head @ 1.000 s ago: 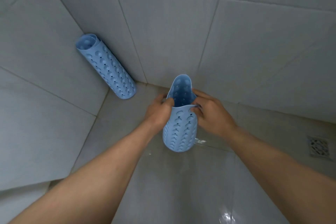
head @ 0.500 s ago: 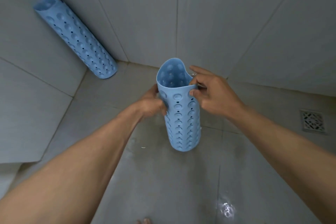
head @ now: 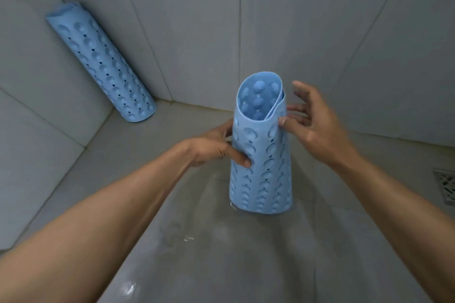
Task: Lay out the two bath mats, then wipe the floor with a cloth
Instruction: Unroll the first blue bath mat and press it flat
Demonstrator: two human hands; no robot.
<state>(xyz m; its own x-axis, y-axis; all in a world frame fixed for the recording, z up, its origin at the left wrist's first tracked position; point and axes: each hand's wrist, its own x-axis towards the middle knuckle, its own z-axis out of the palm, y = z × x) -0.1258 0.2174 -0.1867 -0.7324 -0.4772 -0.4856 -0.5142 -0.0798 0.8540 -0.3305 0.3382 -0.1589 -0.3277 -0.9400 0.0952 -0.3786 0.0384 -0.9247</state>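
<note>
A light blue rolled bath mat point(head: 262, 160) with suction cups and small holes stands upright in the middle, its lower end near the wet floor. My left hand point(head: 216, 147) grips its left side, thumb pressed on the front. At the roll's upper right edge is my right hand point(head: 312, 128), fingers spread, with only the thumb tip touching the mat's loose flap. A second rolled blue mat point(head: 101, 64) leans against the left wall in the corner, its foot on the floor. No cloth is in view.
Grey tiled walls close in at the left and back. The grey floor point(head: 221, 253) is wet and shiny with small puddles. A metal floor drain point(head: 446, 186) sits at the right edge.
My right hand has let go of its pinch on the roll's top edge and its fingers are now spread. The roll's top has loosened and opened wider. The view has shifted slightly.
</note>
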